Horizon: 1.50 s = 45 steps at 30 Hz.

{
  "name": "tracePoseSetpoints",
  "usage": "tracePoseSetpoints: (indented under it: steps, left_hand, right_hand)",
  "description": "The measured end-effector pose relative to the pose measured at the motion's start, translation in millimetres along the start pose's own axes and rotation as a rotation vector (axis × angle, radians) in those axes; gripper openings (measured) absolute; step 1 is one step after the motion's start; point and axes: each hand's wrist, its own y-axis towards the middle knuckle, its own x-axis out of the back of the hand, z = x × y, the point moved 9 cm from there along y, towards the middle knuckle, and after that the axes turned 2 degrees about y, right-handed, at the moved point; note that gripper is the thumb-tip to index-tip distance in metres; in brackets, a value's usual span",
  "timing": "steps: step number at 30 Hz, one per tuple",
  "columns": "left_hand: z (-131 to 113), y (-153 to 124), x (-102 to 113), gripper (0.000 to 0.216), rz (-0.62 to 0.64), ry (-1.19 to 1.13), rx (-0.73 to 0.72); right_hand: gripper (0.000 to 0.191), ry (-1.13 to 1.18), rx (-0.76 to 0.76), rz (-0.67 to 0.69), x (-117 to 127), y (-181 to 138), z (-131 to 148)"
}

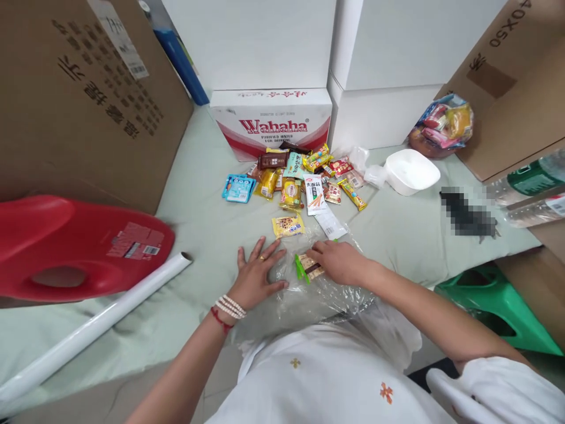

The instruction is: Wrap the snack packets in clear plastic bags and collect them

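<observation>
My left hand (259,275) lies with its fingers spread on the pale cloth and the left edge of a clear plastic bag (282,312). My right hand (339,262) is closed over a green-edged snack packet (312,268) that rests on the bag; its fingers hide the packet's right part. Just beyond my hands is a yellow cookie packet (288,225). Farther off lies a pile of wrapped snacks, with a white spicy-strip packet (315,194), a brown packet (273,160) and a yellow packet (291,192). Blue packets (239,188) lie left of the pile.
A Wahaha water box (273,121) stands behind the snacks. To the right are a white bowl (411,171), a bag of snacks (444,125) and plastic bottles (536,176). On the left are a red jug (83,247), a white roll (101,324) and a large carton (83,106).
</observation>
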Motion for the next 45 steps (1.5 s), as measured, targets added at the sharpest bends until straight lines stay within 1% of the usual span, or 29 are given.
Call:
tracePoseSetpoints:
  steps: [2,3,5,6,7,8,9,10,12,14,15,18,21,23,25,27,28,29,31,33,34,35,36,37,38,40,41,43,45]
  left_hand:
    - [3,-12,10,0.062,-0.104,-0.001,0.01]
    - [3,-21,19,0.056,-0.194,0.004,0.017]
    - [-7,-43,35,0.048,-0.38,0.008,-0.036]
    - [-19,-54,38,0.047,-0.423,0.0,-0.12]
    - [-34,-63,36,0.047,-0.408,-0.013,-0.237]
    - [-49,-71,29,0.047,-0.337,-0.028,-0.361]
    - [-61,-78,18,0.047,-0.236,-0.041,-0.471]
    - [-69,-82,7,0.047,-0.134,-0.05,-0.542]
    - [-70,-85,-11,0.046,-0.017,-0.054,-0.56]
    - [-62,-82,-19,0.039,0.01,-0.069,-0.523]
    - [-58,-80,-22,0.032,0.019,-0.094,-0.511]
    - [-48,-70,-16,0.02,0.024,-0.241,-0.468]
    - [-35,-47,4,0.025,-0.065,-0.449,-0.333]
    - [-16,-26,16,0.027,-0.168,-0.514,-0.153]
    - [9,-7,21,0.026,-0.28,-0.448,0.091]
    - [30,2,25,0.023,-0.375,-0.313,0.31]
    - [36,3,28,0.027,-0.425,-0.249,0.38]
    - [37,0,34,0.03,-0.486,-0.193,0.422]
    - [26,-15,51,0.029,-0.656,-0.087,0.43]
    - [-5,-34,68,0.023,-0.808,0.012,0.327]
    - [-26,-38,72,0.024,-0.83,0.049,0.226]
    - [-49,-38,71,0.027,-0.791,0.069,0.093]
    - [-72,-33,65,0.03,-0.708,0.082,-0.035]
    - [-89,-27,55,0.033,-0.604,0.096,-0.119]
    - [-101,-18,43,0.035,-0.5,0.112,-0.156]
    - [-111,-2,19,0.038,-0.322,0.132,-0.159]
    - [-111,5,8,0.039,-0.26,0.135,-0.144]
    - [-110,13,-6,0.043,-0.185,0.125,-0.119]
    - [-107,15,-13,0.041,-0.152,0.109,-0.096]
  right_hand:
    - [0.065,0.046,0.001,-0.036,2,-4,-6]
    - [0.072,0.093,0.008,-0.071,7,-12,-9]
    - [0.069,0.204,0.054,-0.167,17,-38,-12]
    - [0.063,0.255,0.093,-0.208,18,-55,-12]
    - [0.059,0.293,0.135,-0.234,14,-72,-10]
    - [0.059,0.312,0.169,-0.239,6,-89,-9]
    - [0.062,0.314,0.186,-0.228,-7,-103,-9]
    - [0.064,0.305,0.177,-0.223,-22,-115,-12]
    - [0.051,0.287,0.131,-0.254,-47,-131,-21]
    - [0.033,0.32,0.107,-0.313,-61,-137,-30]
    - [0.029,0.361,0.114,-0.338,-62,-137,-34]
    - [0.024,0.511,0.162,-0.337,-50,-128,-41]
    - [0.026,0.614,0.11,-0.318,-24,-112,-60]
    - [0.029,0.657,0.005,-0.32,-9,-99,-80]
    - [0.029,0.622,-0.132,-0.27,-2,-83,-101]
    - [0.027,0.447,-0.279,-0.226,5,-65,-119]
    - [0.026,0.326,-0.335,-0.238,13,-56,-125]
    - [0.027,0.212,-0.366,-0.276,23,-46,-128]
    - [0.034,0.067,-0.335,-0.367,43,-24,-121]
    - [0.049,0.041,-0.235,-0.364,49,4,-106]
    - [0.058,0.046,-0.196,-0.324,48,18,-100]
    - [0.065,0.053,-0.177,-0.27,44,31,-96]
    - [0.068,0.061,-0.176,-0.213,40,42,-94]
    - [0.064,0.074,-0.184,-0.159,36,50,-93]
    - [0.052,0.099,-0.186,-0.109,32,55,-92]
    - [0.026,0.179,-0.154,-0.044,27,56,-87]
    - [0.022,0.217,-0.12,-0.039,27,52,-82]
    - [0.028,0.227,-0.01,-0.069,28,37,-67]
    - [0.029,0.144,0.134,-0.102,22,14,-46]
